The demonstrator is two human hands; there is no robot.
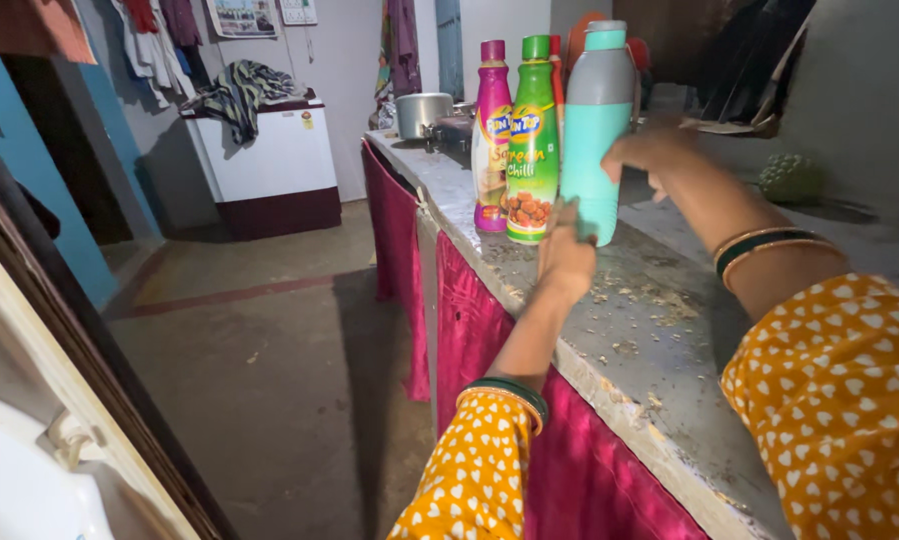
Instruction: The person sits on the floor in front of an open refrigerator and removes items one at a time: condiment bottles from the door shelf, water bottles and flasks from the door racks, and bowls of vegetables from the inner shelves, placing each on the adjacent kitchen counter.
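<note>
Right hand [654, 152] wraps the teal flask [596, 120] standing on the gritty tabletop [659, 350] beside the green sauce bottle [533, 140], left hand [567, 255] closes at its base — best lift straight, clear of that bottle.

Right hand [659, 150] fingers hidden behind the teal bottle [597, 120]. Red bottle [556, 60] mostly hidden behind the green bottle [532, 140]. Fridge [29, 470] cut off by the left edge.

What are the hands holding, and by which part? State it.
The right hand grips the teal-and-grey flask at mid-body; the left hand is at its base, where a firm grip cannot be told.
</note>
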